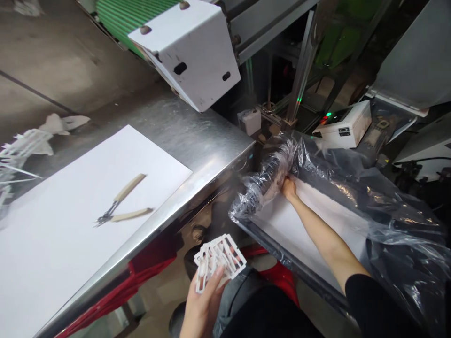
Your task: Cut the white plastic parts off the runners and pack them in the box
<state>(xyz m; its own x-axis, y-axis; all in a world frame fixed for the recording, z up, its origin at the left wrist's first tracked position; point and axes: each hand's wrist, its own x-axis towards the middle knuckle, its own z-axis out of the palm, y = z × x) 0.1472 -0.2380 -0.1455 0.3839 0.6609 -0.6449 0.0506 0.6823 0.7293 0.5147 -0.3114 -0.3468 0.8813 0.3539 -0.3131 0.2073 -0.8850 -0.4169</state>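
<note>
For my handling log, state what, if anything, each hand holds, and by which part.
Left hand: a stack of white frames, by the near edge, thumb on top. Right hand: cannot be told.

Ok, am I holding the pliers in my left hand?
No, the pliers lie open on the white sheet, while your left hand holds a bunch of thin white frames.
</note>
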